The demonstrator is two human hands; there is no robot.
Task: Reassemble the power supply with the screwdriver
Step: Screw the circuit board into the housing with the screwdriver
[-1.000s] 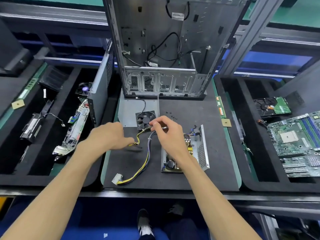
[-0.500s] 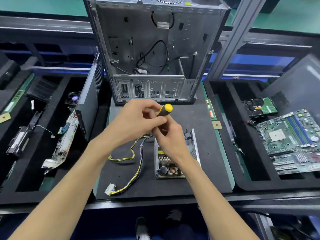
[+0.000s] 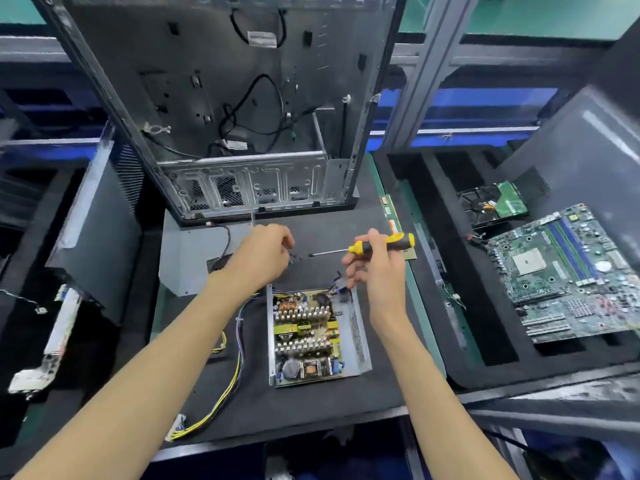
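The open grey metal power supply (image 3: pixel 317 336) lies on the bench. Beyond it, right hand (image 3: pixel 375 268) grasps the yellow-and-black screwdriver (image 3: pixel 367 249); left hand's (image 3: pixel 265 256) fingers curl at small black screws (image 3: pixel 296 256), whether pinching one I cannot tell. Screw-fetching step; next, seat one on the tip.

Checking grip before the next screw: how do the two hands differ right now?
The right hand grips the screwdriver by its yellow-black handle, shaft pointing left; the left hand holds no tool and reaches toward small dark screws on the mat. The right hand is nearer the motherboard. Both hover beyond the open power supply.
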